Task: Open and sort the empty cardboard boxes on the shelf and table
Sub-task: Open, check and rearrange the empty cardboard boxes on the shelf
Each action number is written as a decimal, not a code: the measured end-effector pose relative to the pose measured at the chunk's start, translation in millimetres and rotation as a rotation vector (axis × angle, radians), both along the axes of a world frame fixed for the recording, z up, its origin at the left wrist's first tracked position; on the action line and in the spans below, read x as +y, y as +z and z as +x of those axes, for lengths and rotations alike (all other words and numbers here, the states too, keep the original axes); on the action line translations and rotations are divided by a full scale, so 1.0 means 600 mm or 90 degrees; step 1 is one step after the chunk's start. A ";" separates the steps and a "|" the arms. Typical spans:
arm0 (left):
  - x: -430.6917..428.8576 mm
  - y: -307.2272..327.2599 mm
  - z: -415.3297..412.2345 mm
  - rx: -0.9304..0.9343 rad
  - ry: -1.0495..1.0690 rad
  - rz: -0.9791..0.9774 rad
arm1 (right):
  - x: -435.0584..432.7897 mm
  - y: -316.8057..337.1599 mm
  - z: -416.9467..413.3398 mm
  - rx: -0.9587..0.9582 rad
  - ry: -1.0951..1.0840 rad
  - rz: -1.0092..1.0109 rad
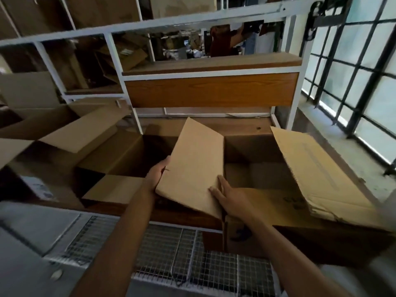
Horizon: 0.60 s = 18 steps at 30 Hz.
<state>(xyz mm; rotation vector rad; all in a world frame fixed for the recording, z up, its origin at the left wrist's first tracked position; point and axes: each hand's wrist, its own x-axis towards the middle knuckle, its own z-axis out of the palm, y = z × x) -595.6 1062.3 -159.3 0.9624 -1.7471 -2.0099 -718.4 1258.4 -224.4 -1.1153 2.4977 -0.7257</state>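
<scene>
A large open cardboard box [252,174] stands on the wooden table, empty inside, its right flap [317,168] folded outward. Its left flap [192,163] is raised and tilted. My left hand [157,173] grips that flap's left edge, fingers hidden behind it. My right hand [227,196] lies flat on the flap's near right corner, fingers spread. To the left lie several other open boxes [90,142] with flaps out.
A white metal shelf frame [132,116] with a wooden panel [211,88] rises behind the table. More boxes fill the shelves at back left. A wire mesh grid [171,254] runs below the table's front edge. Barred windows are at right.
</scene>
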 end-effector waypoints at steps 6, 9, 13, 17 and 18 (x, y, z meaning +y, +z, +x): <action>-0.013 -0.003 -0.016 -0.301 -0.112 -0.465 | -0.003 -0.016 -0.005 -0.110 -0.026 -0.030; 0.003 -0.030 -0.051 -0.456 -0.188 -0.535 | -0.006 -0.022 -0.012 -0.114 -0.042 -0.052; -0.012 -0.123 -0.107 -0.572 -0.309 -0.622 | -0.013 -0.032 -0.019 -0.114 -0.057 -0.050; 0.021 -0.125 -0.137 -0.570 -0.372 -0.599 | -0.025 -0.029 -0.025 -0.096 -0.076 0.004; 0.026 -0.125 -0.147 -0.556 -0.408 -0.602 | -0.031 -0.028 -0.025 -0.094 -0.073 0.009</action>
